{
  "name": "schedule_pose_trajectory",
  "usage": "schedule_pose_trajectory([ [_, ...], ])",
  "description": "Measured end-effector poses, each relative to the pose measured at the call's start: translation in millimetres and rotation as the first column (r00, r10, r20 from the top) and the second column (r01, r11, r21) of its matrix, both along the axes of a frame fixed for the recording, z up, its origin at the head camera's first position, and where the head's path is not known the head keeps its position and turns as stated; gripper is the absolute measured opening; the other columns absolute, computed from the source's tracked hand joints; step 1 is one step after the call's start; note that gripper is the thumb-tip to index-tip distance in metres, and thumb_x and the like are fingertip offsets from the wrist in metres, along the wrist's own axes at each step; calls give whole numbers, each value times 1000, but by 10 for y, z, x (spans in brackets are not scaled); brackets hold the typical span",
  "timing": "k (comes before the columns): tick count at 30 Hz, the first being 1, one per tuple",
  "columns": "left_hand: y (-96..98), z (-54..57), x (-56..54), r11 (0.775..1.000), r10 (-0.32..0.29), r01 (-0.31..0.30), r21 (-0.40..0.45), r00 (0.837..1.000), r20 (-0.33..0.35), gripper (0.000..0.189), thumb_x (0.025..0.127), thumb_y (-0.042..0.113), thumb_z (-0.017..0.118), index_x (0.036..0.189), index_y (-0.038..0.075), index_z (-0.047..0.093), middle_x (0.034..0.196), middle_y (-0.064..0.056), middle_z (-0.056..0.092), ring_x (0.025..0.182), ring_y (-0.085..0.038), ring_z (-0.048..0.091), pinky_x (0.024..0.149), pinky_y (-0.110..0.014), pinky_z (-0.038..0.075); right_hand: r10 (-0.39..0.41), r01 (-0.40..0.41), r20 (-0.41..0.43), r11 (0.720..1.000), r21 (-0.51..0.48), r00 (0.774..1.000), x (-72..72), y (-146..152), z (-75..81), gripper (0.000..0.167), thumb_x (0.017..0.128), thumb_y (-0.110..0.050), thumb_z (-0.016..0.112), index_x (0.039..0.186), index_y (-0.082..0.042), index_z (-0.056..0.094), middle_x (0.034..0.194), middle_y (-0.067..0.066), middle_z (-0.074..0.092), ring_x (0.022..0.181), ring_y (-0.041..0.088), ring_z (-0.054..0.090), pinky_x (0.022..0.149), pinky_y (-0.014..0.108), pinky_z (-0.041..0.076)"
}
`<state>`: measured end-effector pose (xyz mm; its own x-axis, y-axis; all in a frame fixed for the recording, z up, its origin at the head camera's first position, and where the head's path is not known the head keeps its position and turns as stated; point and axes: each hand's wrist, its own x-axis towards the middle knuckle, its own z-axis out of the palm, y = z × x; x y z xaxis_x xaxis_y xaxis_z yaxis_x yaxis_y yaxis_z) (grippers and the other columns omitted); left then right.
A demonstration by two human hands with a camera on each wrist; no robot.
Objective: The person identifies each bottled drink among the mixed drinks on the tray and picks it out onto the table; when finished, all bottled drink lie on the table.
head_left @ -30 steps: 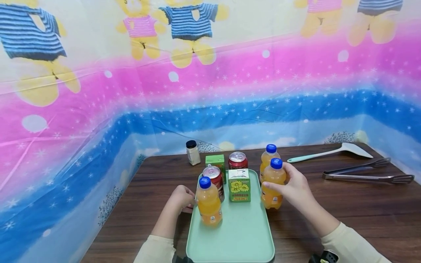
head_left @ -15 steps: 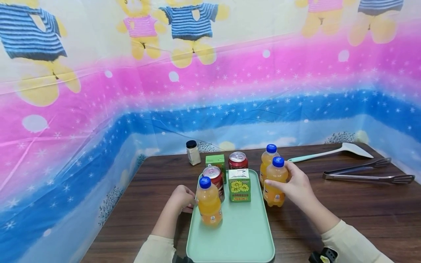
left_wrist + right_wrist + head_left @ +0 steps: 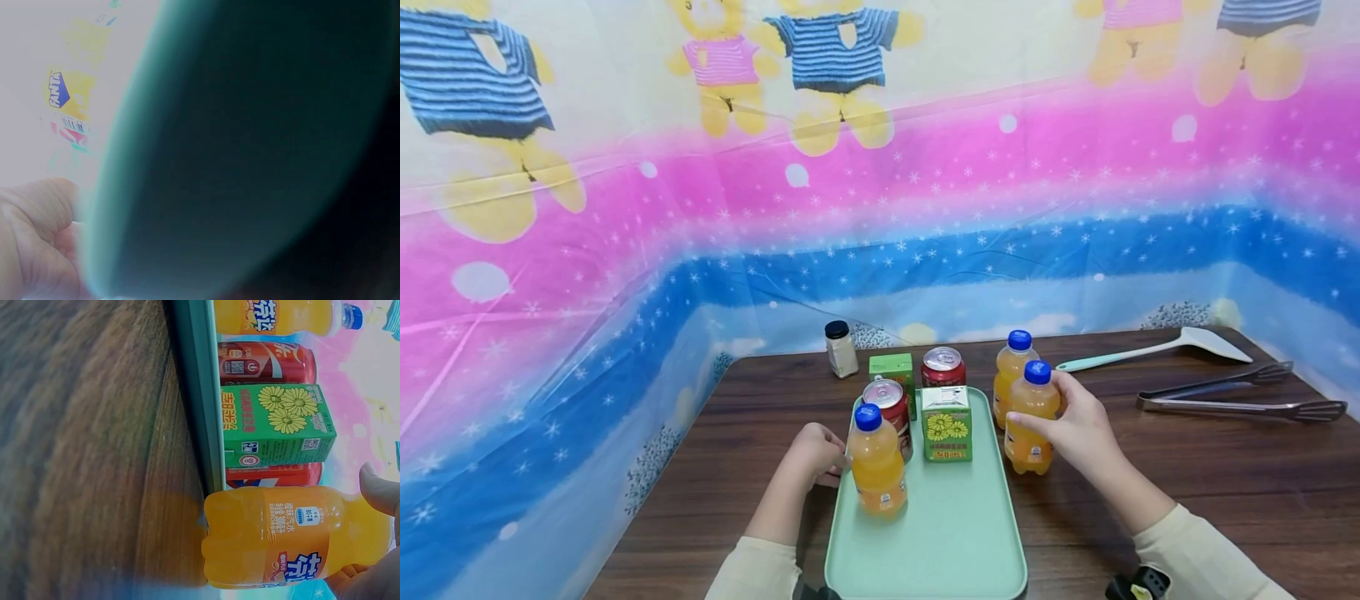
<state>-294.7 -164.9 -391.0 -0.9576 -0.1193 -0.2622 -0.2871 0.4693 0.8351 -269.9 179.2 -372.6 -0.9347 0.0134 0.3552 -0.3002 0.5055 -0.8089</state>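
We grip a small orange soda bottle with a blue cap (image 3: 1032, 417) in our right hand (image 3: 1078, 431). The fingers (image 3: 1028, 427) curl round its upper body, thumb behind. The bottle stands upright, just beside the right rim of the pale green rectangular plastic tray (image 3: 958, 542). In the right wrist view its base (image 3: 215, 540) lies against the tray rim; we cannot tell whether it rests on the dark wooden tabletop (image 3: 1225, 483) or hangs just above it. A grip high on the body likely keeps the bottle vertical.

Our left hand (image 3: 817, 454) sits at the tray's left edge, fingers curled at the rim. The left wrist view is blurred and filled by the tray, so whether they pinch the rim we cannot tell. We judge this hand steadies the tray.

On the tray stand:
- a second orange bottle (image 3: 876, 462), front left
- a red drink can (image 3: 889, 412)
- a green carton printed with yellow flowers (image 3: 946, 423)

Behind the tray stand another red can (image 3: 942, 367), another green carton (image 3: 891, 367) and a third orange bottle (image 3: 1011, 367).
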Motion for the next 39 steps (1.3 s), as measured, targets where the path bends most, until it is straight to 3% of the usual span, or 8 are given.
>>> schedule_pose_trajectory([
  [20,-16,-43,-36,999,16,-16,-35,1000,1,15,76,-13,67,87,-7,58,83,-16,56,66,-24,59,56,-36,57,-4,4,10,1000,13,1000,12,-4,-26,76,76,-43,75,132,-3,41,123,19,53,110,38,52,86,57,47],
  [39,-7,-11,-9,999,3,-3,-42,1000,-5,15,77,-12,66,88,-7,58,83,-17,56,67,-25,59,57,-37,58,0,0,-1,998,65,1000,-15,21,-28,74,77,-38,76,131,-2,41,121,20,53,108,39,53,84,57,48],
])
